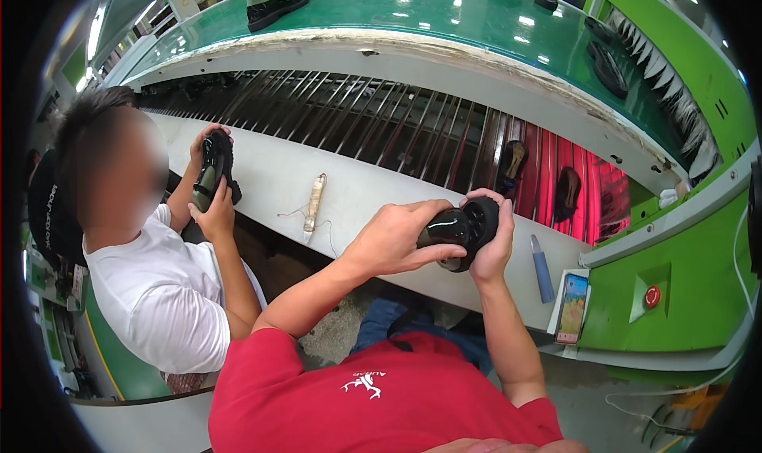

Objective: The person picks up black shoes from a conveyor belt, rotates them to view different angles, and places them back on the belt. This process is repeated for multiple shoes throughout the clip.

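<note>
A glossy black shoe with olive-green parts and a thick black sole (481,221) is held up between my two hands, above the white ledge. My left hand (397,237) grips its upper from the left, thumb along the near side. Curled round the sole from the right is my right hand (496,251). To the right on the ledge lies a blue-handled tool (542,270), apart from my hand. Left of my hands rests a tape-wrapped tool (316,205) with a thin cord trailing from it.
At my left a person in white holds a similar shoe (213,163). Metal rollers (341,120) run beyond the ledge (270,179); shoes (567,191) sit in red light. A green belt (452,5) carries more shoes. A phone (571,309) stands near a red button (652,297).
</note>
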Tool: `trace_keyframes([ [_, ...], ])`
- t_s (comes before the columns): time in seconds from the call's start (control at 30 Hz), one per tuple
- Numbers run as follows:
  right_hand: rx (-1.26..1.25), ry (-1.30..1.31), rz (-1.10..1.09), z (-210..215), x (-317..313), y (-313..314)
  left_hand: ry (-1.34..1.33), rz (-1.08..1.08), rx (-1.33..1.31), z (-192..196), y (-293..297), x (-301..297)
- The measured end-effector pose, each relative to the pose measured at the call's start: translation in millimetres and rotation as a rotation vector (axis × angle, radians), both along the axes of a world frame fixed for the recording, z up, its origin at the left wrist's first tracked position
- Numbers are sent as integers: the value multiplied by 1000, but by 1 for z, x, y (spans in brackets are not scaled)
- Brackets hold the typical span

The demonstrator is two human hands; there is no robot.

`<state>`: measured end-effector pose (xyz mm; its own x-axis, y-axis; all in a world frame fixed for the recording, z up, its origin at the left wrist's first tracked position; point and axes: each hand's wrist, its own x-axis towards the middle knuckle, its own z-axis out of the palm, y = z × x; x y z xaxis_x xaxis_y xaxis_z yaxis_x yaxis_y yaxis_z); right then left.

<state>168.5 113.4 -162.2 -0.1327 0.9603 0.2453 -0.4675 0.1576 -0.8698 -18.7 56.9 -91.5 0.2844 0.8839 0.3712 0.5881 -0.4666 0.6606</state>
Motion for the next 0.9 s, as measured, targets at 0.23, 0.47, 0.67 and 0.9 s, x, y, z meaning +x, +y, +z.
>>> trace_keyframes([
  [0.23,223,-281,-40,8,3,-2,85,-44,44,1,7,0],
  [0.47,231,-277,-90,2,5,4,254,-36,4,4,17,-3],
  [0.67,250,-288,-91,4,2,5,255,-43,-42,6,13,-6],
  [0.9,185,-265,-72,7,4,5,212,-73,-4,1,21,-5],
])
